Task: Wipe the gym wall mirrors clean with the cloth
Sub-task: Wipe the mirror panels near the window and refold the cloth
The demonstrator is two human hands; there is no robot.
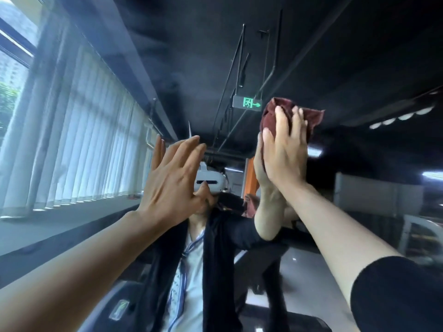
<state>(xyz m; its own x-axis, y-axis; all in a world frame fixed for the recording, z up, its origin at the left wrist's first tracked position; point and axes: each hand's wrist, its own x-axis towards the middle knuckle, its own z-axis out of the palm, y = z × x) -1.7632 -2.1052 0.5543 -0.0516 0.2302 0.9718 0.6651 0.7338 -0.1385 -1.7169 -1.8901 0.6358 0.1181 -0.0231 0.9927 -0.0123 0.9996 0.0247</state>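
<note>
Fingers of the right hand (pixel 282 152) spread flat, pressing the cloth (pixel 271 113) against the mirror (pixel 359 68) to wipe; the left hand (pixel 172 178), fingers straight, braces left.

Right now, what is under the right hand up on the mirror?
A dark red cloth, bunched, pressed flat to the mirror by the right hand. Its edges stick out above the fingers; the middle and the glass behind are covered.

Dark red cloth (pixel 271 113); green exit sign (pixel 248 103).
</note>
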